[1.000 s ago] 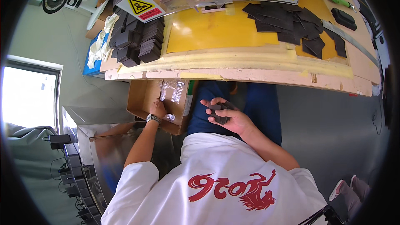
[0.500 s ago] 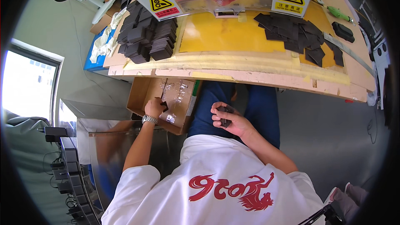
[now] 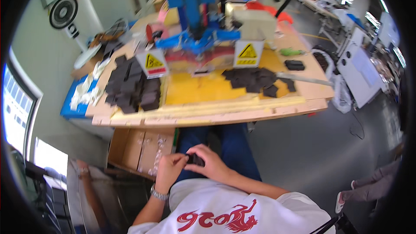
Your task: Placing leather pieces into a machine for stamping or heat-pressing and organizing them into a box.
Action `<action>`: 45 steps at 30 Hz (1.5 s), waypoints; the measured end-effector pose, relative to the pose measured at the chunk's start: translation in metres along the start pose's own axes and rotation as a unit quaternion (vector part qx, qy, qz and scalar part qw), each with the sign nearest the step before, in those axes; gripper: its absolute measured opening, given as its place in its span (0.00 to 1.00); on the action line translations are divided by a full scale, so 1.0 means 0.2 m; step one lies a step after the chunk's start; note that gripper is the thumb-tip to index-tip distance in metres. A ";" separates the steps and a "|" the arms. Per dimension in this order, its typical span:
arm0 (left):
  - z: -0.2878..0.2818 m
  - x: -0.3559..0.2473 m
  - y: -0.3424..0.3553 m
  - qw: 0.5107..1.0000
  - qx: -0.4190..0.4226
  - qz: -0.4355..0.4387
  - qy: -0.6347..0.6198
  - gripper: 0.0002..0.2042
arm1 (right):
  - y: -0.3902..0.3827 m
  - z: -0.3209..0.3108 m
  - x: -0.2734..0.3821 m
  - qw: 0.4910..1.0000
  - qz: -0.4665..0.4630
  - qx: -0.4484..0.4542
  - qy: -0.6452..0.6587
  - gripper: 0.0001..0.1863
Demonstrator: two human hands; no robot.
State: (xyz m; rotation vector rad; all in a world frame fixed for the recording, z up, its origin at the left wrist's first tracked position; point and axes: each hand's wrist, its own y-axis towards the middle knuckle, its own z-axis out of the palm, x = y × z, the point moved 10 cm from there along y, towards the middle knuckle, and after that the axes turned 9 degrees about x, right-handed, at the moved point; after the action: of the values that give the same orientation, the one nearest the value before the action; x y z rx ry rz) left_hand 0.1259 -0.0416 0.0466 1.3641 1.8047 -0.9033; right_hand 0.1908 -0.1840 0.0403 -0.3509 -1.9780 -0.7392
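Note:
Above my lap, my right hand (image 3: 209, 163) is wrapped round a small stack of dark flat pieces (image 3: 196, 160). My left hand (image 3: 169, 169), with a metal watch on its wrist, meets it from the left, thumb and fingers pinched at the stack's near-left end. How many pieces the left fingers grip is too blurred to tell. Just left of my hands, below the table edge, is an open cardboard box (image 3: 125, 147) with clear tape inside. On the table (image 3: 208, 119), a large heap of dark pieces (image 3: 130, 84) lies at the left and a smaller spread (image 3: 253, 80) at the right.
A machine with a blue clamp (image 3: 197, 41) and two warning signs stands mid-table over a yellow sheet (image 3: 190, 89). A metal strip (image 3: 305, 79), a black case (image 3: 294, 65) and a green-handled tool (image 3: 291, 52) lie right. White cloths (image 3: 86, 93) lie left. Another person's legs (image 3: 368, 182) show at lower right.
My left hand has left the cardboard box, where it held a dark piece, and come right to the stack in my right hand. The view has tilted up and shifted.

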 end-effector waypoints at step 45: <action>0.01 -0.78 0.52 0.851 -0.197 0.362 0.326 0.29 | 0.61 -0.66 0.21 0.911 -0.064 -0.005 -0.408 0.26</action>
State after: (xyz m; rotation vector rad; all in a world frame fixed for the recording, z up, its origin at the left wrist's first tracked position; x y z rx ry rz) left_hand 0.2592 -0.0987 0.1646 1.9781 1.5483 0.3655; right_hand 0.3250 -0.1742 0.1658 -0.6101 -2.8061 -0.7516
